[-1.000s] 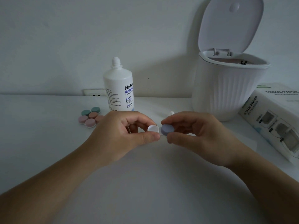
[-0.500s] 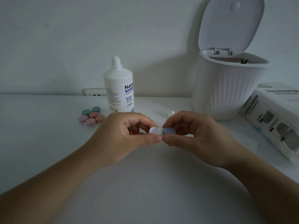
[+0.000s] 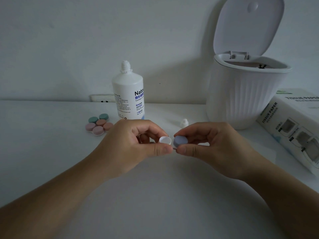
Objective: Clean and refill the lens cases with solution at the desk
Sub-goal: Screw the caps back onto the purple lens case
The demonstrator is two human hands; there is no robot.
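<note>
My left hand (image 3: 133,144) pinches a white lens case (image 3: 165,140) by its open well, just above the desk (image 3: 51,152). My right hand (image 3: 212,145) pinches the purple cap (image 3: 179,141) on the case's other well. The two thumbs almost touch under the case. An uncapped white solution bottle (image 3: 128,94) stands behind my left hand. Its small white cap (image 3: 184,123) lies on the desk behind my right hand. Three more closed lens cases (image 3: 99,124) with green, salmon and pink caps lie together to the bottle's left.
A white ribbed bin (image 3: 241,94) with its lid up stands at the back right. A tissue paper box (image 3: 293,128) lies at the right edge. A wall socket (image 3: 101,98) sits behind the bottle.
Both hands stay together over the case. The purple cap has shifted slightly in my right fingers, as if turned a little.
</note>
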